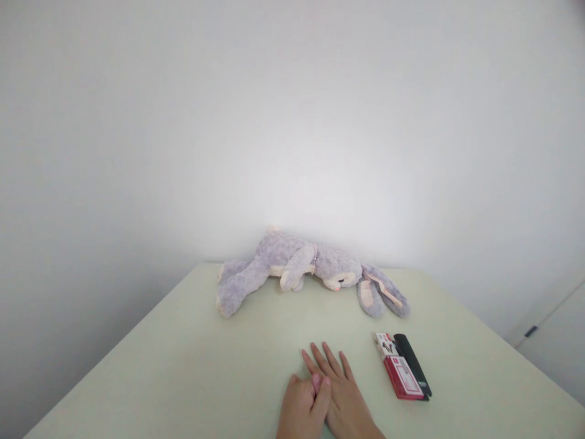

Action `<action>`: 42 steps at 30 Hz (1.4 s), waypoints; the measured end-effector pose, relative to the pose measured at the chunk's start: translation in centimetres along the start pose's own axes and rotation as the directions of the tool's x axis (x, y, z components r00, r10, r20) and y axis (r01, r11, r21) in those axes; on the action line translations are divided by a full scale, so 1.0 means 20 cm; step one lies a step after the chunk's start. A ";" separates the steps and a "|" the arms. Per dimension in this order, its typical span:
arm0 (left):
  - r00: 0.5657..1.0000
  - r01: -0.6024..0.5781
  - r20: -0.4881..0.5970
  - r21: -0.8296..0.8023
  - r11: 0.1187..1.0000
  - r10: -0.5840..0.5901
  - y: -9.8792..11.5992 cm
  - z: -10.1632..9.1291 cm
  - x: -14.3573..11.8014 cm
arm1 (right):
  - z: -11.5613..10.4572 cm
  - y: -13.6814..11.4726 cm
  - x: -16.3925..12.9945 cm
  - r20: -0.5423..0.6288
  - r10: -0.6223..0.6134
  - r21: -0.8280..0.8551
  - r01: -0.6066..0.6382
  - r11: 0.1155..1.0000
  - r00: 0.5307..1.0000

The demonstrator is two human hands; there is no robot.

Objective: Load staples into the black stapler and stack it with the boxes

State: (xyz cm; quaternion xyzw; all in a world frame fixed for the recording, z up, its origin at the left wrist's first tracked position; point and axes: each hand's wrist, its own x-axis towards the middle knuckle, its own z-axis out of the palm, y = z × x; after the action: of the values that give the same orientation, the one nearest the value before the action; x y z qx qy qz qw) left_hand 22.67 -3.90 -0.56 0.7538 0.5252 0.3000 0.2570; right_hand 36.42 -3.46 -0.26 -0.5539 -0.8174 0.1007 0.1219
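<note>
The right hand (pixel 340 390) is lying flat, fingers apart, on the tabletop (pixel 183 366); the left hand (pixel 304 408) is resting across it, its grip loose and holding nothing, near a red box (pixel 400 372).

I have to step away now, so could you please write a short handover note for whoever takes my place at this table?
Left hand: lies on the table, its fingers draped over the right hand; holds nothing.
Right hand: flat on the table, fingers spread, holds nothing.
Things: a red and white box with a black slim case touching its right side lies just right of the right hand. A grey plush rabbit lies on its side at the far edge by the wall.
Done: nothing is picked up.
Left: box, case and rabbit are all untouched.
</note>
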 end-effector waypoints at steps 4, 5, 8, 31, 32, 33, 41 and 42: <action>1.000 0.019 -0.017 0.021 1.000 -0.019 0.02 0.01 0.00 | -0.02 0.01 0.00 0.020 -0.014 0.026 0.013 1.000 1.000; 1.000 0.023 -0.020 0.023 0.999 -0.022 0.02 0.01 0.00 | -0.02 0.01 0.00 0.020 -0.018 0.034 0.017 0.999 1.000; 0.999 0.032 -0.026 0.024 0.999 -0.031 0.02 0.01 -0.01 | -0.01 0.01 -0.01 0.008 -0.027 0.056 0.026 0.998 1.000; 0.954 0.299 0.255 -0.832 0.466 -0.157 0.07 0.05 0.03 | -0.22 0.24 -0.34 -0.506 0.486 0.554 -0.164 0.816 0.713; 0.938 0.346 0.316 -0.851 0.394 -0.140 0.12 0.11 0.03 | -0.25 0.34 -0.37 -0.498 0.582 0.597 -0.232 0.768 0.643; 0.926 0.376 0.353 -0.850 0.369 -0.131 0.17 0.18 0.04 | -0.28 0.44 -0.41 -0.480 0.654 0.628 -0.290 0.722 0.585; 0.957 0.288 0.235 -0.724 0.626 -0.169 0.57 0.50 0.14 | -0.28 0.80 -0.46 -0.326 0.680 0.641 -0.375 0.669 0.656; 0.965 0.262 0.202 -0.692 0.673 -0.168 0.58 0.48 0.16 | -0.27 0.78 -0.45 -0.319 0.665 0.642 -0.363 0.675 0.675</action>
State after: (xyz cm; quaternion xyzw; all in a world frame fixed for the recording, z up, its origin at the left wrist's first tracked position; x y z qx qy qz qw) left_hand 37.83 -5.23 1.51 0.5448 0.4362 0.4009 0.5935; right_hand 54.96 -6.03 -0.63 -0.7184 -0.4892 0.1961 0.4541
